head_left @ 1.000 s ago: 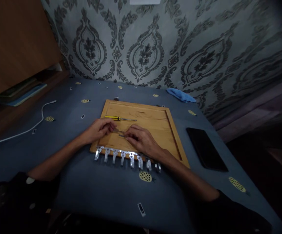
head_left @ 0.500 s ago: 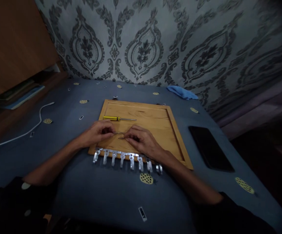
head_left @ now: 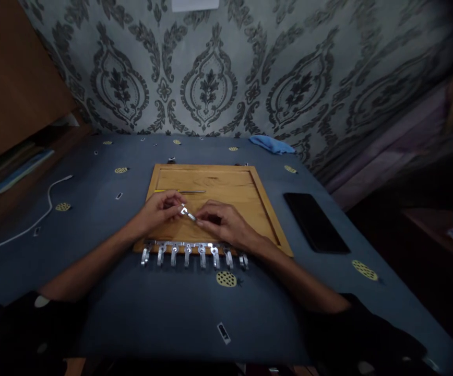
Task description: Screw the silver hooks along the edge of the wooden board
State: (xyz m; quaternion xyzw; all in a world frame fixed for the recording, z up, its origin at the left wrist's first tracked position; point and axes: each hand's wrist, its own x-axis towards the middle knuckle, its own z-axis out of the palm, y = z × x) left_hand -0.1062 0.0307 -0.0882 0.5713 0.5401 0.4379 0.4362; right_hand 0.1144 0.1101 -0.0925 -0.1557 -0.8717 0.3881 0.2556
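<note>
Between the fingertips of both hands is a small metal hook [head_left: 188,213], held above a wooden board [head_left: 226,183] with a raised rim. My left hand [head_left: 158,211] pinches its flat plate end, which catches the light. At the other end, the closed fingers of my right hand [head_left: 226,224] grip the tip. A yellow-handled screwdriver [head_left: 193,191] lies on the board just beyond my left hand, its handle partly covered. Along the board's near edge runs a metal rail of several hooks [head_left: 188,250]; its right part passes close below my right wrist.
To the right of the board lies a black phone [head_left: 316,222]. A blue cloth [head_left: 272,144] rests near the wall. At the left are a white cable [head_left: 50,198] and a wooden shelf with books [head_left: 19,167]. A patterned blue cloth [head_left: 152,313] covers the table.
The metal hook has turned between my fingers, and its flat plate now faces up toward me. My head view has shifted, so the board sits further left in the picture.
</note>
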